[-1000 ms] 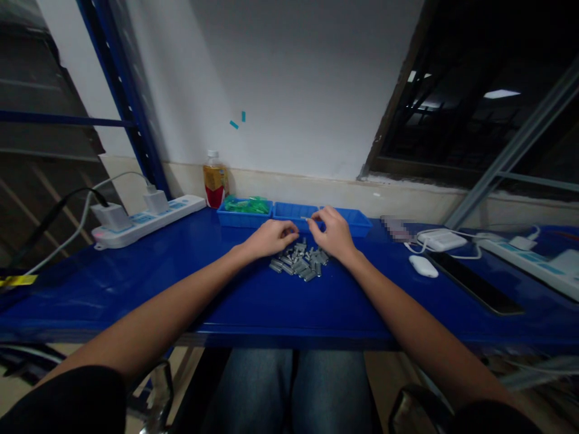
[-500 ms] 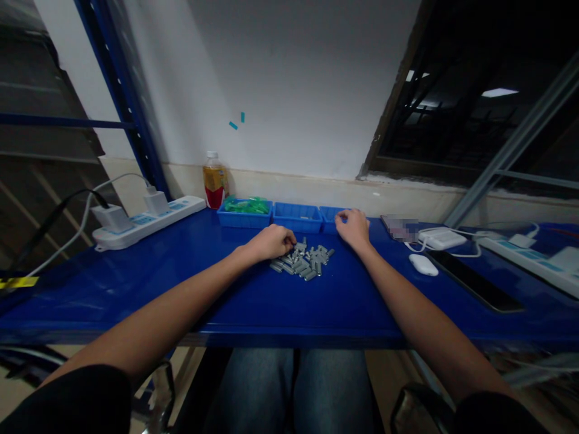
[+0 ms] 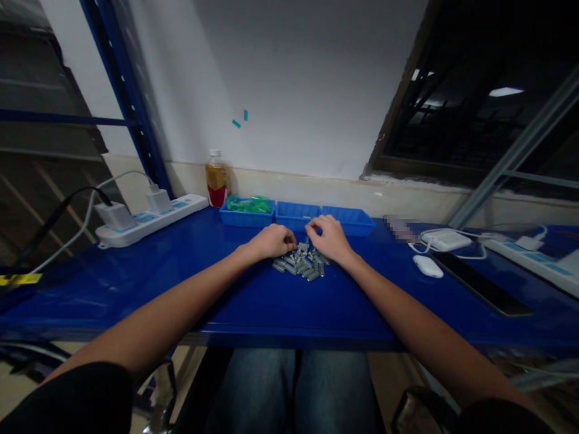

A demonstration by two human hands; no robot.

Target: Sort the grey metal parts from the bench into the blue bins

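At the left of the one blue desk point(image 3: 253, 307) lies a white power strip point(image 3: 183, 208), with two white chargers plugged in, one nearer point(image 3: 115, 215) and one farther point(image 3: 158, 200). Next stands one bottle point(image 3: 218, 184), just beside the first of three blue bins in a row; this left bin point(image 3: 246, 220) holds green pieces point(image 3: 248, 205), too heaped to count. In front is the left hand point(image 3: 272, 241), fingers curled in a narrow grip at the left edge of one pile of small metal pieces point(image 3: 301, 265); whether it pinches one cannot be told. The pile, perhaps two dozen or more pieces overlapping, lies on the desk between the two hands, before the middle bin point(image 3: 294, 223), where something small and pale shows. The right hand point(image 3: 332, 237) hangs over the pile's right side, its grip narrow too, its contents hidden. Behind it is the right bin point(image 3: 357, 224). Farther right come one blurred-out item point(image 3: 400, 230), one white box point(image 3: 446, 240), one small white case point(image 3: 427, 266), one dark phone point(image 3: 482, 284) and a second power strip point(image 3: 520, 258).
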